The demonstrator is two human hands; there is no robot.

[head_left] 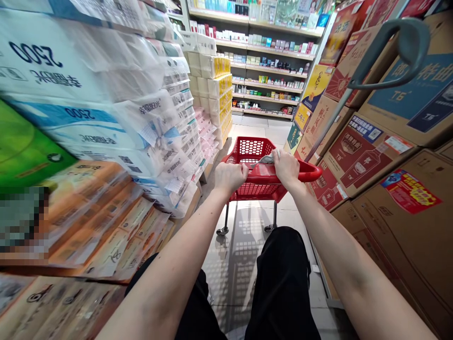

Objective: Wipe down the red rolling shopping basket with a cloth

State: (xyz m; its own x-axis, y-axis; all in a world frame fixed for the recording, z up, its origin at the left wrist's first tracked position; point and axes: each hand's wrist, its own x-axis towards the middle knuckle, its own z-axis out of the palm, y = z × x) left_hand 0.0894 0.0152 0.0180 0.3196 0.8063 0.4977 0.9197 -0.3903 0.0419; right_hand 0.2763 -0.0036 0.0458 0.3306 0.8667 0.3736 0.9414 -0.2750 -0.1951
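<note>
A red plastic shopping cart (252, 146) stands in front of me, its lattice basket on thin legs with casters. My left hand (231, 177) is closed around the left part of its handle. My right hand (286, 166) is closed on the handle's right part. By the right fingers lies a crumpled greyish piece (268, 159), perhaps cloth or plastic; I cannot tell which, nor whether the fingers hold it. A pole with a grey loop grip (364, 56) slants up at the right; its lower end is hidden behind the cart rim. Between my hands the basket's contents are mostly hidden.
Stacked tissue packs (141, 113) line the left side, with yellow packs (221, 94) farther on. Orange packs (102, 208) lie lower left. Cardboard cartons (368, 151) wall the right side. Shelves of small boxes (265, 63) cross the far end. Pale floor tiles (244, 125) run between.
</note>
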